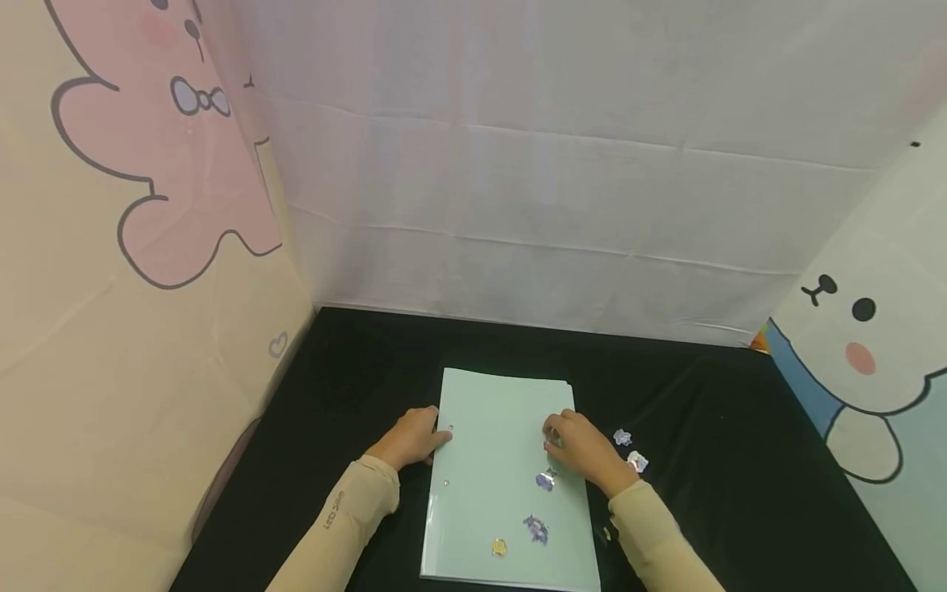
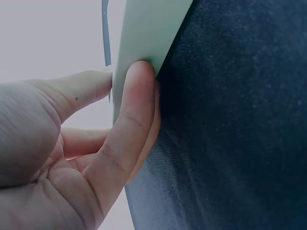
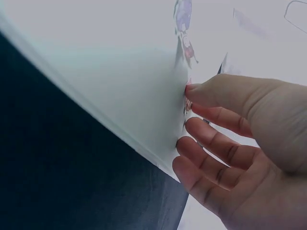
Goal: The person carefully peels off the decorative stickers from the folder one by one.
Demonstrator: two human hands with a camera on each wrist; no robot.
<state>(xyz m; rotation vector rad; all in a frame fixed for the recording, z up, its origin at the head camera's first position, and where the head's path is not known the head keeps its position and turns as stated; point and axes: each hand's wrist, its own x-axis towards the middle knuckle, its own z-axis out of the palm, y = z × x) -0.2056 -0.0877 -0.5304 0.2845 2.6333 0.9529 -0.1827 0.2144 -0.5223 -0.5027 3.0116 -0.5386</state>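
Note:
A pale mint folder (image 1: 488, 485) lies on the black-covered table. Its left edge is held by my left hand (image 1: 411, 437), thumb on the cover; in the left wrist view, the fingers (image 2: 139, 96) press against its side. Over the folder's right part, my right hand (image 1: 586, 450) pinches a small shiny piece with red on it (image 3: 187, 103) between thumb and forefinger, right at the cover. The fingers hide much of this piece, and I cannot tell its kind. Nearer me on the cover lie shiny purple pieces (image 1: 536, 529) and a small yellow piece (image 1: 499, 547).
Right of the folder, a purple piece (image 1: 622, 437) and a pinkish shiny piece (image 1: 637, 462) lie on the black cloth (image 1: 710, 460). A tiny yellow piece (image 1: 607, 534) is beside my right sleeve. Fabric walls (image 1: 518, 189) with cartoon animals enclose the table.

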